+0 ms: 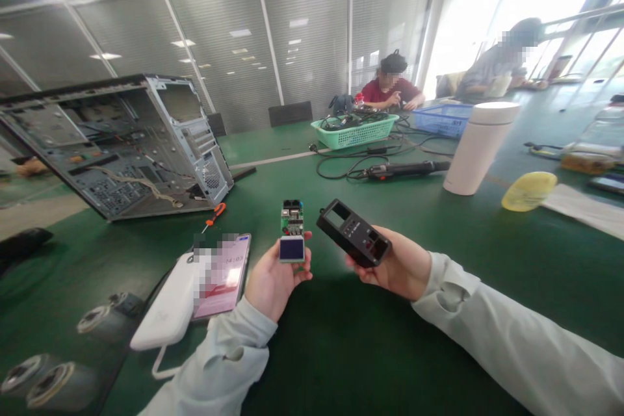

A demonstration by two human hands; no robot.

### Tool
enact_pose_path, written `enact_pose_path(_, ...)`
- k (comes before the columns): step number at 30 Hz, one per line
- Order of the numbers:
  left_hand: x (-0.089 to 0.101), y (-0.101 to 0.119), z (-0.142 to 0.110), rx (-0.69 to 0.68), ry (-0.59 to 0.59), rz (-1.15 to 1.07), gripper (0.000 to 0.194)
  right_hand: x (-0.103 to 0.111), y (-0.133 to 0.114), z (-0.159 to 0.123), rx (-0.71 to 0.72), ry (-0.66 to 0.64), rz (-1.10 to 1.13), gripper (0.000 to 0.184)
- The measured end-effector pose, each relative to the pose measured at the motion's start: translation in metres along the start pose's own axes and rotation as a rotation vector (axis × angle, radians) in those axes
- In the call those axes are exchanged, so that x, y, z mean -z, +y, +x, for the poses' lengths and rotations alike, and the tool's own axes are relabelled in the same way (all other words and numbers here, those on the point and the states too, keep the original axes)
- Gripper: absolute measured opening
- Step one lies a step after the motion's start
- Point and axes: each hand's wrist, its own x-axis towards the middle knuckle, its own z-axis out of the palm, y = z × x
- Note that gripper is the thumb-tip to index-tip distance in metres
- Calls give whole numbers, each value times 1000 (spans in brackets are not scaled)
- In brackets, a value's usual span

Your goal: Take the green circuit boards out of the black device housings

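Over the green table, my left hand (275, 279) grips a small circuit board (292, 227) with a dark display at its near end and dark connectors at its far end. My right hand (397, 264) is closed around a black plastic device case (353, 232), tilted, with a window and cutouts on its face. Board and case are held apart, side by side. Left of my left hand lie a phone (227, 286) with its screen lit and a white power bank (170, 302) with a white cable. An orange-handled screwdriver (217, 213) rests beyond them.
An opened computer case (121, 143) stands at left. Grey cylinders (63, 383) lie near left. Farther back are a green basket (358, 135) of cables, a corded black power tool (407, 169), a blue basket (441, 120), a white bottle (480, 149) and a yellow item (529, 191). Two people sit beyond.
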Motion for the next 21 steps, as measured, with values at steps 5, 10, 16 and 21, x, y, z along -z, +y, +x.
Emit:
enact_pose_path(5, 0, 0, 1, 33, 12, -12, 37, -7, 2, -1, 1, -153, 40, 48)
enact_pose_path(10, -1, 1, 1, 40, 31, -26, 39, -13, 8, 1, 122, -133, -130, 63)
enact_pose_path(16, -2, 2, 0, 28, 54, -24, 41, -1, 13, 0, 460, 296, -613, 52)
enact_pose_path(21, -1, 3, 0, 31, 77, -19, 46, 54, 12, -27, 590, 609, -1015, 50)
